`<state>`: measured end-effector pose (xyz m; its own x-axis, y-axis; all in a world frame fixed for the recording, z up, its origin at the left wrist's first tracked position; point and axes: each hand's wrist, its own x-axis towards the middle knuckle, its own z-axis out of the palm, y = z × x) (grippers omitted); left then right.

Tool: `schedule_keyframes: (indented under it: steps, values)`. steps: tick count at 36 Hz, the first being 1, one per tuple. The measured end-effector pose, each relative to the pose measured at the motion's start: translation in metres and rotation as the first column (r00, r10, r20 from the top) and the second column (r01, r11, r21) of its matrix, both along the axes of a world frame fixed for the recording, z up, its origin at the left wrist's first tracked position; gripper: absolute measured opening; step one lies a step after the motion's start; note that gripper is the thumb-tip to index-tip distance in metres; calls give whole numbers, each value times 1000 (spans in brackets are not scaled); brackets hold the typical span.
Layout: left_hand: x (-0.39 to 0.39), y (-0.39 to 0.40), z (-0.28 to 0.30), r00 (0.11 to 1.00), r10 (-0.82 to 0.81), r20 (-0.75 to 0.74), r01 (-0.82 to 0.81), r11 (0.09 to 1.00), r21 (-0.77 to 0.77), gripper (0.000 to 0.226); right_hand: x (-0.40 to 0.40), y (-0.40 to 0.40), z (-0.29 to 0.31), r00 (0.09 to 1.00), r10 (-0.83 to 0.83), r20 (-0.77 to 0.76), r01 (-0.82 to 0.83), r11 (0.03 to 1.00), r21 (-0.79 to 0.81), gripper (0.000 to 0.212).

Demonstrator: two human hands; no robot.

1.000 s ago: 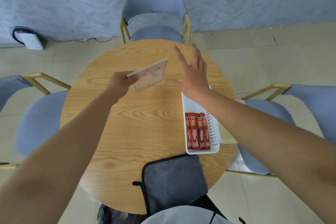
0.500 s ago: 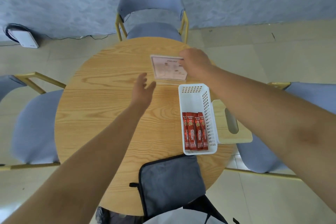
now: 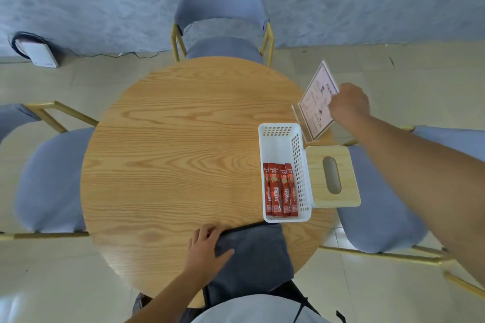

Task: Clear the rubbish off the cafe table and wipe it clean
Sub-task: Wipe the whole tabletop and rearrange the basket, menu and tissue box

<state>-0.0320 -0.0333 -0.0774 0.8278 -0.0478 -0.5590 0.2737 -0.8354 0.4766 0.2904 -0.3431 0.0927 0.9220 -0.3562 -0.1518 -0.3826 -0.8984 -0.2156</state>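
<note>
Table (image 3: 168, 155) is round and wooden. Right hand (image 3: 347, 105) grips a menu stand (image 3: 316, 107) at its right edge. Left hand (image 3: 206, 252) rests, fingers loosely spread, on a grey cloth (image 3: 257, 257) at the near edge.

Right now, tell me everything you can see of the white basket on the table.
The white basket is a long, narrow plastic tray with perforated walls, standing upright near the round wooden table's right edge. Its near half holds four red Nescafe sachets lying side by side; the far half is bare. A light wooden tissue box sits close against its right wall, a grey cloth lies just below its near end, and the clear menu stand is beyond its far right corner.
</note>
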Motion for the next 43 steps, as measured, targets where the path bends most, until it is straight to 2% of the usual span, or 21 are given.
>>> schedule_keyframes:
  steps: [2, 7, 9, 11, 14, 16, 18, 20, 23, 25, 28, 30, 32, 34, 37, 39, 41, 43]
  values:
    - [-4, 2, -1, 997, -74, -10, 74, 996, 43, 70, -9, -3, 1, 1000, -12, -2, 12, 1000, 27, 16]
    - [8, -2, 2, 992, -122, -14, 123, 988, 93, 66, -24, -5, 6, 1000, 4, -2, -4, 996, 93, 4]
    - [14, -7, 4, 988, -151, -36, 154, 982, 112, 67, -29, -6, 6, 1000, 5, -7, -4, 996, 89, 7]
    - [18, -12, 7, 986, -158, -57, 163, 980, 115, 73, -32, -6, 7, 1000, 5, 19, -6, 996, 85, 24]
    - [24, -20, 10, 975, -201, -94, 211, 970, 119, 84, -40, 0, 14, 983, 9, 181, -18, 999, 48, 58]
    - [27, -24, 10, 969, -222, -110, 236, 962, 135, 78, -48, 12, 21, 936, 63, 348, -84, 995, 48, 58]
    - [31, -29, 10, 967, -223, -122, 239, 962, 133, 63, -65, 28, 25, 869, 158, 469, -214, 974, 69, 51]
    - [33, -32, 9, 959, -231, -163, 249, 963, 101, 50, -92, 47, 20, 824, 273, 496, -376, 919, 118, 43]
    - [30, -34, 14, 951, -192, -242, 189, 981, -35, 56, -146, 75, -7, 791, 508, 342, -595, 770, 232, 28]
    - [28, -32, 21, 951, -173, -258, 153, 984, -93, 63, -180, 91, -26, 711, 674, 201, -699, 647, 305, 25]
    - [26, -22, 25, 938, -157, -308, 110, 980, -164, 77, -215, 115, -48, 492, 866, -96, -772, 484, 412, 42]
    - [26, -14, 33, 905, -171, -389, 85, 970, -229, 87, -231, 129, -60, 324, 897, -300, -757, 436, 487, 70]
    - [26, -4, 45, 860, -257, -441, 149, 953, -266, 86, -244, 141, -73, 174, 869, -464, -746, 424, 513, 97]
    - [23, 7, 49, 810, -344, -474, 220, 929, -298, 81, -255, 152, -83, 74, 817, -572, -743, 428, 515, 102]
    - [18, 21, 50, 750, -418, -512, 260, 899, -354, 80, -261, 162, -98, 22, 749, -663, -677, 499, 541, 77]
    - [13, 30, 53, 761, -374, -530, 203, 913, -353, 65, -262, 166, -106, 0, 706, -708, -621, 555, 553, 63]
    - [12, 39, 54, 767, -297, -568, 121, 937, -327, 51, -260, 169, -110, 11, 692, -722, -565, 600, 567, 63]
    - [17, 49, 58, 751, -257, -609, 79, 950, -303, 58, -251, 174, -112, 12, 693, -721, -528, 617, 584, 68]
